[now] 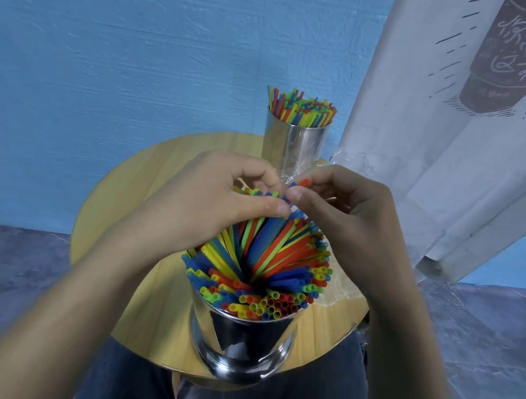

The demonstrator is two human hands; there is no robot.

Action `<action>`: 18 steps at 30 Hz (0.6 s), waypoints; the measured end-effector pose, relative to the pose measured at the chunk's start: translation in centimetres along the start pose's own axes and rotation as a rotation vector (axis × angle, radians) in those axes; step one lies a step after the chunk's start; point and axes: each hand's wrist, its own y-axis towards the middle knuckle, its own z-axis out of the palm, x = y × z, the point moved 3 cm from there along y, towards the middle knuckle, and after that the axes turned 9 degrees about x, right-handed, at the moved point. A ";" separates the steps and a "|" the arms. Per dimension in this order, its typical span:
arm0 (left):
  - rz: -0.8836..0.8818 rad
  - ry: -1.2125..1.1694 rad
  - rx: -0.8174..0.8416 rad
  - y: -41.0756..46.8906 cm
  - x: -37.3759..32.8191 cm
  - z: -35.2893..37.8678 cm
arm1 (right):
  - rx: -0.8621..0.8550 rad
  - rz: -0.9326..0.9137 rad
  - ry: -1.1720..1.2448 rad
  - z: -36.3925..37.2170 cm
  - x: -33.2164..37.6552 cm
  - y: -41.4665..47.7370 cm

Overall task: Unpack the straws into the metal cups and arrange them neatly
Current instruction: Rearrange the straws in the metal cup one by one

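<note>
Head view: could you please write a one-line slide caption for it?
Left hand and right hand pinch the straws in the near metal cup; far cup stands filled.

Cups: two, both metal – near cup (243,334), far cup (295,145)
Straws: too many to count; two bunches, one per cup – near bunch (259,262), far bunch (301,107)
Straw colours: four – blue, yellow, green, orange-red
Hands: two – left hand (220,195), right hand (347,206)
Worktop (163,165): one, round
Clear wrap (339,288): two patches seen – one right of near cup, one between hands
Banner (421,117): one, white, with one printed cup
Legs (131,378): two, in jeans
</note>
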 end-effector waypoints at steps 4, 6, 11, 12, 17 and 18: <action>-0.032 0.032 0.048 -0.1 0.1 -0.2 | -0.057 -0.050 0.005 -0.3 0.5 0.1; 0.001 0.075 0.025 -0.1 -0.2 -0.2 | -0.042 -0.064 0.002 -0.1 0.7 0.1; 0.070 0.033 -0.081 0.0 -0.9 -0.2 | -0.073 -0.091 0.012 0.2 0.7 0.0; 0.088 0.010 -0.094 0.0 -1.0 -0.3 | -0.075 -0.083 0.017 0.2 0.7 0.0; 0.158 -0.207 -0.244 -0.2 -1.1 -1.6 | 0.021 0.015 -0.034 0.3 -0.2 -0.2; 0.178 -0.268 -0.296 -0.2 -1.0 -2.0 | 0.043 0.033 -0.044 0.3 -0.4 -0.3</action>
